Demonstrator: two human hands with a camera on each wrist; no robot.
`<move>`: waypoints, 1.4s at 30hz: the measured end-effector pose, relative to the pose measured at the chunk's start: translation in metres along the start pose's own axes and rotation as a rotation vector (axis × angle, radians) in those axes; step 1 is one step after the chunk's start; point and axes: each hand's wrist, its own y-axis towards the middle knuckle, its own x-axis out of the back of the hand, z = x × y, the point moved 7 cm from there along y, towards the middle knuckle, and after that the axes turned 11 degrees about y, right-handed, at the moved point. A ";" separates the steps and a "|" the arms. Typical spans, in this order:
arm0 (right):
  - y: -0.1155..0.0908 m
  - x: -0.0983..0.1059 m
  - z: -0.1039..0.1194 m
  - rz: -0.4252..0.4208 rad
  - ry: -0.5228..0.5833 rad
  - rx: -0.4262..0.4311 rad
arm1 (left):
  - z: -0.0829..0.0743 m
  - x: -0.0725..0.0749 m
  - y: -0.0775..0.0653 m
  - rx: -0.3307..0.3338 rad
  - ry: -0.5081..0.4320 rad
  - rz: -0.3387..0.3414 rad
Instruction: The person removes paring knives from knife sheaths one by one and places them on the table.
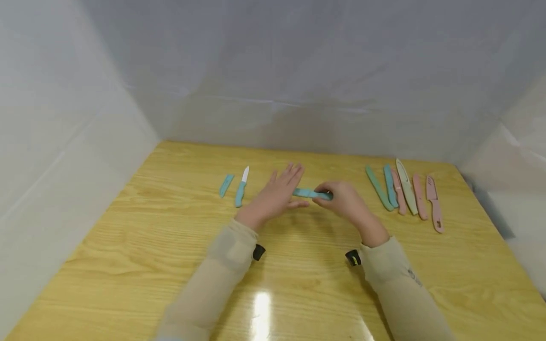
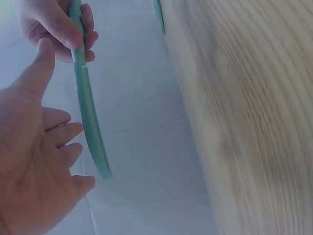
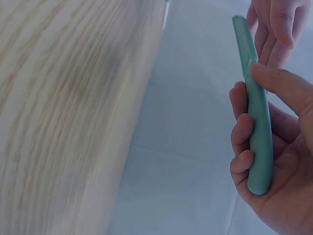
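My right hand (image 1: 343, 199) grips the teal handle of a small knife (image 3: 259, 137), thumb along the top and fingers curled round it. A teal sheath (image 2: 90, 117) covers the blade, which points left. Beside the sheathed end is my left hand (image 1: 277, 192), its fingers spread and loose. The left wrist view shows that palm facing the sheath without a grip on it; whether a fingertip touches it I cannot tell. To the left on the table lie another teal-handled knife (image 1: 240, 193) with a bare white blade and a separate teal sheath (image 1: 226, 185).
Several knives lie in a row at the right of the wooden table (image 1: 128, 246): a green one (image 1: 378, 188), a blue one (image 1: 390, 185), a cream one (image 1: 407, 187) and pink ones, including a slotted pink one (image 1: 435, 203). Grey-white sheeting (image 1: 273, 71) stands behind the table.
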 end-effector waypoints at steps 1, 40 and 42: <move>-0.002 0.000 0.001 0.012 -0.002 0.008 | -0.003 0.000 0.000 -0.008 0.008 -0.004; -0.015 0.003 0.004 0.088 0.012 0.076 | -0.027 -0.012 -0.006 -0.152 -0.003 -0.043; -0.015 0.003 0.004 0.089 0.016 0.074 | -0.027 -0.012 -0.007 -0.159 0.002 -0.052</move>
